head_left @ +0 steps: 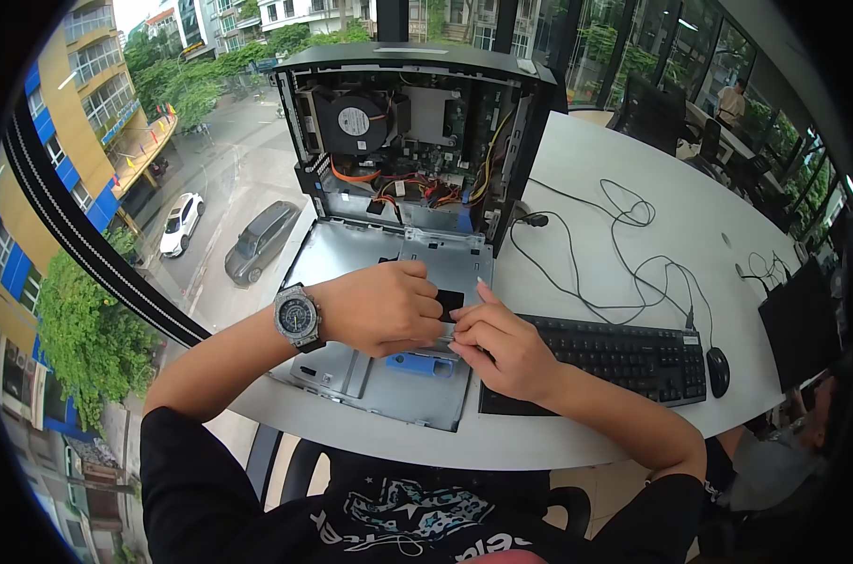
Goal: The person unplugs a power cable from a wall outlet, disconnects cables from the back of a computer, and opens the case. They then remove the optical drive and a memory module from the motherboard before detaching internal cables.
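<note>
My left hand (389, 308), with a watch (297, 317) on its wrist, is closed, its fingertips hidden, over a flat metal panel (331, 268). Facing it, my right hand (506, 350) pinches with thumb and forefinger at the same spot. A small shiny piece seems to sit between the fingertips, but I cannot make out what it is. Just below the hands, a blue plastic piece (419, 365) lies on the panel. A small dark square (453, 303) shows behind the fingers. Beyond stands the opened desktop computer case (530, 141), its fan (353, 122) and cables (426, 191) exposed.
A black keyboard (624, 357) lies right of the panel, with a mouse (718, 372) beside it. Loose black cables (577, 273) curl over the white table (586, 160). A dark screen (801, 324) stands at the right edge. Window glass borders the left side.
</note>
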The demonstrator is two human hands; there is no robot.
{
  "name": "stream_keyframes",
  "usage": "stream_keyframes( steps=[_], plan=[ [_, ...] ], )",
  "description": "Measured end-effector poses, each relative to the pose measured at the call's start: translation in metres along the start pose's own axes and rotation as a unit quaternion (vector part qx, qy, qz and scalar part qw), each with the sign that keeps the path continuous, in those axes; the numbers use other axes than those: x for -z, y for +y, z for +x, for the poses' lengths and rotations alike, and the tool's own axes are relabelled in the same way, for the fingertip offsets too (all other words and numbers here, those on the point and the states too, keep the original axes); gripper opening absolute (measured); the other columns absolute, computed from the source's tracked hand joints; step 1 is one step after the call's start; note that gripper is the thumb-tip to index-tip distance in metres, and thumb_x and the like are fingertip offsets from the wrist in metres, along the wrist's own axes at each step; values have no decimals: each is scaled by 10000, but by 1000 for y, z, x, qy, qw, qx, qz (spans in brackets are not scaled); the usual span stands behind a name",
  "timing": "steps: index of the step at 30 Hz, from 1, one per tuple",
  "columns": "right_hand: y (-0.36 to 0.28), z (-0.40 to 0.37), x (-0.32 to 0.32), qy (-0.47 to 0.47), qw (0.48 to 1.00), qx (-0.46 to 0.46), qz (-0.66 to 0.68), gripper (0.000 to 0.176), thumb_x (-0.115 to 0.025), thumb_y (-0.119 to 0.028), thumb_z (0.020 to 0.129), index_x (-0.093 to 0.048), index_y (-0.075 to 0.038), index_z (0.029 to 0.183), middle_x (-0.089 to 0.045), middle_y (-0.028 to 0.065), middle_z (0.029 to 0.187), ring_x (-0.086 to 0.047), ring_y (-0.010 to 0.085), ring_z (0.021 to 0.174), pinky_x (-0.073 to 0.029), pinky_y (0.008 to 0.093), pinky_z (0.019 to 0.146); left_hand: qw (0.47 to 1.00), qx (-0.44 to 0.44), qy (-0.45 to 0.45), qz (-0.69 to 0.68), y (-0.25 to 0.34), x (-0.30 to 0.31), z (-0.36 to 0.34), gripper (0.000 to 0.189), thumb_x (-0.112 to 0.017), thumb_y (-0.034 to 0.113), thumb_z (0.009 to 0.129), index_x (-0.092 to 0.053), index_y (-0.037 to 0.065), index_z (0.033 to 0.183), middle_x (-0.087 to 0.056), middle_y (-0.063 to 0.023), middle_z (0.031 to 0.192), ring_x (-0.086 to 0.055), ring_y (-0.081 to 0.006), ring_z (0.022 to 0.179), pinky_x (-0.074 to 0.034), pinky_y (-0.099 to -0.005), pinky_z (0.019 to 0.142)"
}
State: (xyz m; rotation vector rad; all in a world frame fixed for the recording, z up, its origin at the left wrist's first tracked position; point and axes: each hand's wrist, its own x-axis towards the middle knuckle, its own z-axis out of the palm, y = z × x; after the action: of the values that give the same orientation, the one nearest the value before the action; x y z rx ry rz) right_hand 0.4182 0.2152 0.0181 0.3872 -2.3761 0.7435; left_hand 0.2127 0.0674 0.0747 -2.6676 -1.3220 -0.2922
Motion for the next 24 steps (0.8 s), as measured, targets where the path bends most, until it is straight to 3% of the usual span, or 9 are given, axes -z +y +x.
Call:
stream_keyframes(
  steps=[5, 7, 8, 10, 11, 16, 20, 22, 24],
  plan=[
    [7, 8, 4, -29, 998, -43, 24, 142, -761, -69, 879, -650, -26, 958, -646, 77, 1025, -688, 255, 1042, -354, 543, 1214, 999, 4, 24, 34, -9, -3, -5, 254, -721, 313, 883, -610, 107, 787, -544, -18, 739, -573, -226, 739, -437, -370, 722],
    [-1, 19, 13, 13, 999, -41, 3, 202, -784, -153, 876, -653, -27, 964, -650, 92, 1028, -698, 272, 966, -507, 460, 1074, 998, 19, 31, 44, -7, 8, -8, 305, -734, 350, 875, -595, 104, 759, -535, -24, 720, -570, -232, 730, -433, -371, 706],
    [-5, 26, 21, 15, 999, -37, -1, 202, -784, -153, 876, -653, -27, 964, -650, 92, 1028, -698, 272, 966, -507, 460, 1074, 997, 37, 39, 50, -6, 16, -8, 357, -747, 386, 866, -580, 102, 730, -526, -31, 701, -567, -238, 721, -430, -373, 691],
    [-9, 44, 37, 35, 990, -93, -99, 262, -793, -216, 876, -657, -16, 977, -659, 102, 1004, -696, 289, 811, -581, 408, 799, 995, 45, 77, 55, -14, 33, -13, 385, -769, 398, 850, -577, 96, 709, -535, -37, 690, -553, -257, 702, -420, -377, 677],
    [-3, 56, 41, 49, 986, -126, -96, 239, -757, -218, 907, -660, -9, 969, -694, 140, 938, -676, 323, 664, -533, 422, 611, 979, 66, 145, 124, -26, 44, -17, 365, -768, 375, 852, -584, 92, 716, -553, -40, 706, -547, -267, 702, -417, -382, 680],
    [22, 147, 52, 107, 933, -174, -295, 198, -637, -165, 974, -645, 26, 922, -705, 231, 804, -720, 407, 726, -580, 465, 650, 860, 132, 412, 272, -99, 114, 9, 322, -756, 362, 872, -666, 54, 893, -653, -62, 808, -614, -330, 809, -468, -409, 809],
    [46, 188, 35, 144, 901, -202, -356, 209, -606, -141, 983, -601, 56, 1053, -699, 252, 865, -726, 445, 784, -609, 493, 688, 842, 119, 411, 330, -142, 127, 31, 443, -720, 473, 899, -713, 61, 1062, -729, -83, 933, -678, -337, 938, -501, -410, 883],
    [50, 191, 26, 213, 886, -180, -371, 319, -597, -145, 985, -510, 62, 1212, -685, 266, 954, -724, 464, 803, -624, 501, 700, 865, 239, 298, 326, -150, 118, 33, 568, -677, 605, 897, -741, 109, 1168, -762, -91, 1036, -709, -306, 1002, -537, -396, 865],
    [53, 185, 21, 181, 886, -190, -381, 440, -597, -150, 983, -426, 50, 1336, -664, 272, 1017, -721, 466, 790, -629, 502, 682, 857, 289, 300, 304, -149, 112, 33, 618, -669, 673, 871, -766, 147, 1179, -777, -85, 999, -735, -280, 913, -567, -392, 765]
  ],
)
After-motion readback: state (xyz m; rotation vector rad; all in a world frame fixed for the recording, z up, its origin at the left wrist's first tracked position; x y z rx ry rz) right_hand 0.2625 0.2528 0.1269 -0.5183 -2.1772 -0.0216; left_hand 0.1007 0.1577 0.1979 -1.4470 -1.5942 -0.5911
